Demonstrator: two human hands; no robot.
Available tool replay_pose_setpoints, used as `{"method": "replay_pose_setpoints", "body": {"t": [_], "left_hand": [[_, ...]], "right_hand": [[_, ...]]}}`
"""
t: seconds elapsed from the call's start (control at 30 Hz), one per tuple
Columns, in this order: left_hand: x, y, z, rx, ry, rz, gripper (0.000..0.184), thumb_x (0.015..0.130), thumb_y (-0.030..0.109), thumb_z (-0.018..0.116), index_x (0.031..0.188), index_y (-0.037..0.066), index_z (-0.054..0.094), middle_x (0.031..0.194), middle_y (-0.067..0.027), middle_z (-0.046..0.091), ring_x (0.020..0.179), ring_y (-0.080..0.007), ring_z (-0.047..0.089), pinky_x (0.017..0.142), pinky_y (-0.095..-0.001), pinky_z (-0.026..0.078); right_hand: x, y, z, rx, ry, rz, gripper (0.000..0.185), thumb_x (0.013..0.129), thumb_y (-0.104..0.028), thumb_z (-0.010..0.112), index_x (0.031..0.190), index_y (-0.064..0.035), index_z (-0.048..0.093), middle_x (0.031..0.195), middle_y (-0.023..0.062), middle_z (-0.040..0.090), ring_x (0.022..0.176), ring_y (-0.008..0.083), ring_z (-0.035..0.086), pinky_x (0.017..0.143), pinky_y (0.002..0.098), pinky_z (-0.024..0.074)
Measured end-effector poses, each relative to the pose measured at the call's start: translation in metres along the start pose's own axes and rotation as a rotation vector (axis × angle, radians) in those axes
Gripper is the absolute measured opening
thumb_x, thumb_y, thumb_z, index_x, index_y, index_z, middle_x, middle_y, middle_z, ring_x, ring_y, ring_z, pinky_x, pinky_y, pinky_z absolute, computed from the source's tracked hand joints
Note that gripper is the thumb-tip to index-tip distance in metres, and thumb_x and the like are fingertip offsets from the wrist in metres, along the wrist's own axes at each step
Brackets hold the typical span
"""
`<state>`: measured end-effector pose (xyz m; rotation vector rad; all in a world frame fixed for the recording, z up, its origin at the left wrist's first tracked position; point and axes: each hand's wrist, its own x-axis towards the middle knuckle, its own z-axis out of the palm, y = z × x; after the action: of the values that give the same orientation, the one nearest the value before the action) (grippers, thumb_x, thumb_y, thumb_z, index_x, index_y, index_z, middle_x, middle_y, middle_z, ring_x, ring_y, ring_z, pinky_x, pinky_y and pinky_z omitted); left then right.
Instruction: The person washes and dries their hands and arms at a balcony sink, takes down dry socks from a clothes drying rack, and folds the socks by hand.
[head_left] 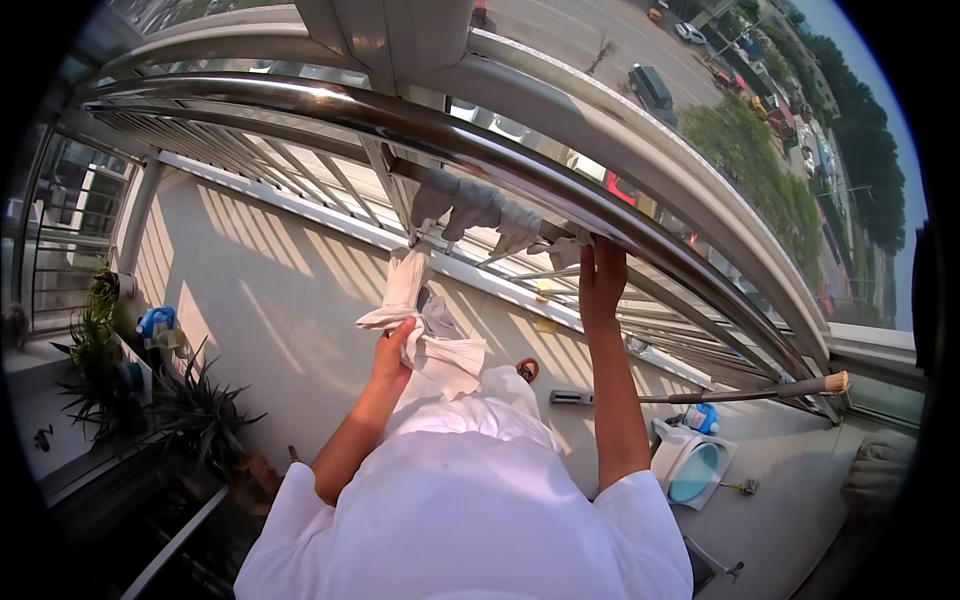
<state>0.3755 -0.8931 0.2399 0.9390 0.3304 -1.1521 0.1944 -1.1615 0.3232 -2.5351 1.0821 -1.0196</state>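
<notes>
My left hand (393, 350) is closed round a bunch of cream and pale grey socks (450, 362), which hang loosely over my fingers in front of my body. Ribbed fabric shows on the upper one. My right hand (603, 285) reaches up just under the shiny metal handrail (440, 140). Its fingertips are pinched at the end of a light grey sock (566, 252); the rail partly hides them. To the left of that hand, several grey socks (475, 207) hang in a row from a bar inside the railing.
Railing bars stand before me, with a street beyond. Potted plants (200, 410) and a blue bottle (156, 322) are at left. At right are a long-handled pole (740, 394), a white basin (692, 468) and another blue bottle (702, 418). A brown slipper (527, 370) lies on the floor.
</notes>
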Motion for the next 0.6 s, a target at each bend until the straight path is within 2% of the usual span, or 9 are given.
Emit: {"method": "replay_pose_setpoints", "body": {"t": [0.07, 0.1, 0.2, 0.4, 0.47, 0.5, 0.6], "left_hand": [[0.0, 0.003, -0.002, 0.0, 0.007, -0.002, 0.038, 0.081, 0.015, 0.066, 0.114, 0.005, 0.05, 0.099, -0.0026, 0.058, 0.089, -0.0125, 0.057, 0.078, -0.0268, 0.047], [0.0, 0.004, -0.001, -0.003, 0.002, 0.002, 0.038, 0.081, 0.016, 0.066, 0.114, 0.004, 0.05, 0.099, -0.0027, 0.058, 0.089, -0.0125, 0.057, 0.078, -0.0268, 0.047], [0.004, 0.008, 0.0, -0.009, -0.015, -0.007, 0.039, 0.081, 0.016, 0.066, 0.115, 0.004, 0.05, 0.1, -0.0033, 0.058, 0.089, -0.0127, 0.057, 0.078, -0.0271, 0.047], [0.008, 0.006, -0.004, 0.033, -0.004, -0.019, 0.046, 0.078, 0.016, 0.07, 0.115, 0.002, 0.049, 0.102, -0.0049, 0.059, 0.09, -0.0143, 0.059, 0.078, -0.0277, 0.047], [0.007, 0.009, -0.003, 0.062, 0.025, -0.012, 0.046, 0.077, 0.016, 0.071, 0.115, 0.002, 0.05, 0.101, -0.0049, 0.059, 0.09, -0.0145, 0.059, 0.078, -0.0276, 0.048], [0.006, 0.009, -0.005, 0.086, 0.031, -0.006, 0.046, 0.076, 0.016, 0.072, 0.114, 0.001, 0.05, 0.102, -0.0055, 0.059, 0.09, -0.0145, 0.059, 0.078, -0.0275, 0.047], [0.005, 0.011, -0.005, 0.172, 0.075, 0.033, 0.043, 0.078, 0.017, 0.07, 0.114, 0.002, 0.051, 0.098, -0.0045, 0.06, 0.087, -0.0155, 0.06, 0.078, -0.0292, 0.048]], "right_hand": [[0.019, -0.034, 0.002, -0.028, -0.19, -0.072, 0.042, 0.083, -0.017, 0.059, 0.123, -0.007, 0.048, 0.115, 0.0166, 0.054, 0.106, 0.0359, 0.049, 0.088, 0.0448, 0.0383], [0.022, -0.035, 0.012, 0.039, -0.286, -0.136, 0.05, 0.081, -0.017, 0.062, 0.126, -0.008, 0.044, 0.117, 0.0148, 0.052, 0.107, 0.0349, 0.048, 0.089, 0.044, 0.0377], [0.031, -0.047, 0.029, -0.04, -0.357, -0.195, 0.055, 0.074, -0.012, 0.066, 0.126, -0.0095, 0.046, 0.111, 0.0134, 0.055, 0.101, 0.0331, 0.051, 0.086, 0.0424, 0.0401], [0.019, -0.025, 0.044, 0.143, -0.222, -0.143, 0.041, 0.075, 0.0, 0.057, 0.115, -0.0074, 0.056, 0.11, 0.0126, 0.058, 0.099, 0.0322, 0.056, 0.085, 0.04, 0.0447], [0.012, -0.026, 0.031, 0.254, -0.083, -0.049, 0.039, 0.075, 0.004, 0.052, 0.112, -0.0053, 0.058, 0.113, 0.013, 0.057, 0.103, 0.0311, 0.056, 0.087, 0.0378, 0.0449], [0.012, -0.038, 0.018, 0.262, 0.003, -0.064, 0.041, 0.072, 0.006, 0.051, 0.11, -0.0065, 0.059, 0.107, 0.0147, 0.059, 0.095, 0.0329, 0.057, 0.081, 0.0384, 0.0461], [-0.001, -0.084, -0.014, 0.335, -0.013, -0.291, 0.046, 0.069, 0.006, 0.056, 0.112, -0.0078, 0.058, 0.114, 0.0139, 0.058, 0.108, 0.0349, 0.053, 0.087, 0.0405, 0.0448]]}}
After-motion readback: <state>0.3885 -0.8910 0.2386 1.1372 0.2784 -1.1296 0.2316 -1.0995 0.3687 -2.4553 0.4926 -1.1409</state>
